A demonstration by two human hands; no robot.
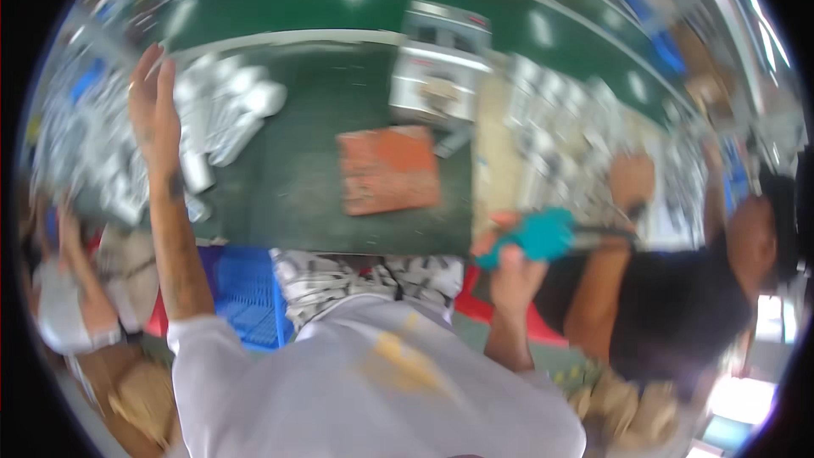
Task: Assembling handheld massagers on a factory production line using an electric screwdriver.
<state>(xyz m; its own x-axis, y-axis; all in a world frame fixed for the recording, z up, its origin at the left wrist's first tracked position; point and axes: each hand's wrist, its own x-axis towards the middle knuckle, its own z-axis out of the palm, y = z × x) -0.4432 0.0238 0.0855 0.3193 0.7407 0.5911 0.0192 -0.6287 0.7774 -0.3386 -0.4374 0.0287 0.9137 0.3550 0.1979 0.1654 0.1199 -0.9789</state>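
Observation:
My left hand (pixel 156 114) reaches far out to the left with its fingers stretched and apart, beside a heap of white parts (pixel 242 97). I see nothing held in it, though the picture is smeared by motion. On the right, just past the front edge of the table, my right hand (pixel 517 276) is closed round a teal tool with a dark shaft (pixel 547 233); blur hides its exact kind. An orange-red worn square pad (pixel 388 171) lies on the dark green tabletop (pixel 288 178) between my hands.
A white box-shaped thing (pixel 434 76) stands behind the pad, with a small grey piece (pixel 454 142) near it. More white parts (pixel 560 110) crowd the right side. A co-worker in black (pixel 678 314) is close at right. A blue crate (pixel 248 293) sits below the table edge.

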